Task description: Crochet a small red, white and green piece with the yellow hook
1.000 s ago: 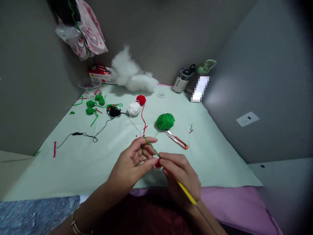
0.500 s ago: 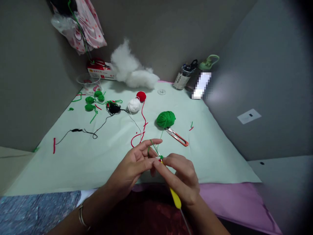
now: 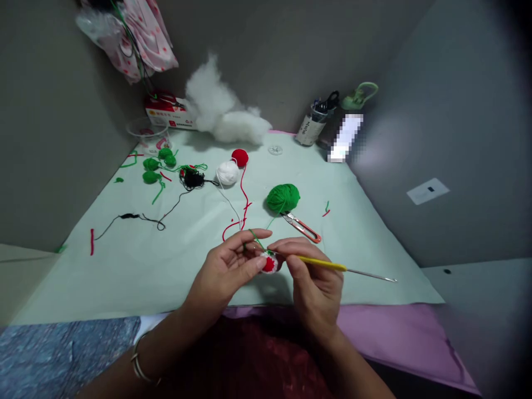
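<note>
Pinched in my left hand [image 3: 226,269] is a small round crochet piece [image 3: 270,264], red in the middle with a white and green edge. Green yarn loops over the raised index finger of that hand and runs back to a green yarn ball [image 3: 283,198]. My right hand [image 3: 318,282] grips a crochet hook [image 3: 328,264] by its yellow handle. The hook lies nearly level, its working tip at the green edge of the piece and its other metal end pointing right. Orange-handled thread snips [image 3: 302,227] rest beside the green ball.
White [image 3: 228,173] and red [image 3: 240,158] yarn balls lie mid-table, red yarn trailing forward. Small green balls [image 3: 151,177] and tangled black yarn [image 3: 193,178] are at left. Behind stand white stuffing [image 3: 241,127], a plastic tub [image 3: 149,136], a pen holder [image 3: 311,128] and a lit, blurred screen [image 3: 346,138].
The crochet hook has swung from pointing down toward me to nearly level. My right hand has turned with it, and the piece now shows its red and white face.
</note>
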`<state>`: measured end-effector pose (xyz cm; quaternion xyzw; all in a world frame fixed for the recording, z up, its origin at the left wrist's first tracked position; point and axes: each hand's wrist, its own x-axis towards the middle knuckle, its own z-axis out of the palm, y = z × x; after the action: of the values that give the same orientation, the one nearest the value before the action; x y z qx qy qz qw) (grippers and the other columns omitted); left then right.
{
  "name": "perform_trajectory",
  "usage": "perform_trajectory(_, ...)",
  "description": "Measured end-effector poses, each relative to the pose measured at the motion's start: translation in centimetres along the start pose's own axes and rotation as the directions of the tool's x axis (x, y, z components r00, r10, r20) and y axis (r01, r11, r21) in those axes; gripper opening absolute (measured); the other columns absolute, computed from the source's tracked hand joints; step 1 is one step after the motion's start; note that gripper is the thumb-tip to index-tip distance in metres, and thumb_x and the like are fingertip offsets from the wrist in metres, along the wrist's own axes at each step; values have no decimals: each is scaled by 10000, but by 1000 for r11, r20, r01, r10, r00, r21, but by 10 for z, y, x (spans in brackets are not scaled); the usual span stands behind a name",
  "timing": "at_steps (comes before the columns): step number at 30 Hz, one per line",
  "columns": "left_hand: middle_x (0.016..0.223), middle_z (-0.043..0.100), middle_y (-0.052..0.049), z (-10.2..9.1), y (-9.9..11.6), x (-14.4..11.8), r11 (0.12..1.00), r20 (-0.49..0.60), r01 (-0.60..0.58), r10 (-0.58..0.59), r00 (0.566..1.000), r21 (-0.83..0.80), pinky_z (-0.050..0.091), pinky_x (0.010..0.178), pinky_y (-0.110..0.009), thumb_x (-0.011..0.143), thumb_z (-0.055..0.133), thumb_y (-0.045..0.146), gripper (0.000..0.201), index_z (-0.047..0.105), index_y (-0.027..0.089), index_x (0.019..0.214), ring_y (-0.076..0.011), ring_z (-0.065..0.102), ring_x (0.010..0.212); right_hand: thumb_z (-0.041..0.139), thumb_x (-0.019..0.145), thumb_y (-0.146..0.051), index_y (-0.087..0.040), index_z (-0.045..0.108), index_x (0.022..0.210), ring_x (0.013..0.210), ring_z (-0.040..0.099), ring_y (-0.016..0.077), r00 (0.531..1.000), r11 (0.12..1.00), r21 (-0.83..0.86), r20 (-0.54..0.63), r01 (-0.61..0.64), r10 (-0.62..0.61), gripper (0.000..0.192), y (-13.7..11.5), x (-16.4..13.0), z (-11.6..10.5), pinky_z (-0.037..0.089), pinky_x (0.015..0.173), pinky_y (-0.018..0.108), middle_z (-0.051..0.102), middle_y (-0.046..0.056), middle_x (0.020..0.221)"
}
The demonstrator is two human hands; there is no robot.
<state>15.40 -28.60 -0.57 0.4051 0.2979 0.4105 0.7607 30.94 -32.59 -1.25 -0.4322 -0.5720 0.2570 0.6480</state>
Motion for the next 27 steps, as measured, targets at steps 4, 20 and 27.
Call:
perform_trajectory(4,845,685,14,4,-7,3,992,-68,5,-14,998,-130,510,821,-208,808,878,229,423,793,288,1218,-112,633,831,633,970,-71,-281,754,1199,989,717,188,973,905,-359,126,227,-194,334,-2,-8,-2,623,814,327,750,59,1093)
perform_trajectory(20,892,702,-21,-1,-4,2,997,-38,69,-70,997,-35,489,840,-267,811,869,249,310,825,255,1118,-156,620,866,637,1006,-270,-258,776,1022,764,658,148,980,962,186,7,-199,201,141,9,1,-4,562,693,297,737,27,908)
perform_trajectory(27,830,613,12,-3,-1,2,999,-54,53,-53,997,10,460,793,-223,796,886,258,273,845,284,1065,-117,571,816,603,1025,-323,-221,737,971,717,675,144,972,929,290,37,-231,230,176,5,6,-9,582,655,289,753,39,902)
